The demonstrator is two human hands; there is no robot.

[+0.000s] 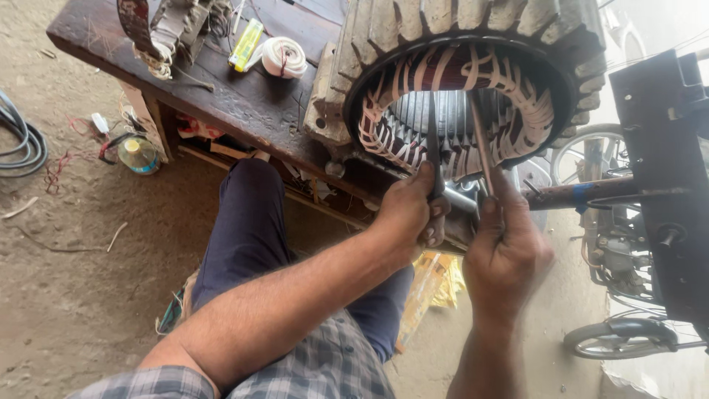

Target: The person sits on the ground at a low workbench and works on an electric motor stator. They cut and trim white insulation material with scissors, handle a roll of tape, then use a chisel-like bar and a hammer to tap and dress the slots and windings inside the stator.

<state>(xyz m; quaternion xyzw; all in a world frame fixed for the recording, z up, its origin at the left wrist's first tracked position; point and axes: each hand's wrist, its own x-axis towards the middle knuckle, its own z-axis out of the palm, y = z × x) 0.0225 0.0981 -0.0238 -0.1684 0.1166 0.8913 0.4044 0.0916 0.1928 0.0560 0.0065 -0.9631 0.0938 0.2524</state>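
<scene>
A large motor stator (458, 81) fills the upper centre and upper right of the frame, its ribbed grey housing standing on edge at the rim of a dark wooden tabletop (244, 96), with copper windings laced in pale tape around its bore. The left hand (410, 210), just below the middle of the frame, has its fingers closed around a dark thin tool (433, 133) that points up into the lower part of the windings. The right hand (506, 247), just beside it toward the right, has its fingers closed around a slim metal rod (480, 144), which also slants up into the coils; the two tools stand near each other, tips inside the bore.

In the upper left of the frame the tabletop carries a white roll of tape (284, 57), a yellow-green lighter-shaped thing (246, 44) beside it and a smaller wound part (166, 29) at the top edge. On the dirt floor (74, 281) at the left lie grey cables (22, 144) and a small plastic bottle (138, 155). A bicycle (620, 295) and a dark metal frame (665, 177) stand at the right edge
</scene>
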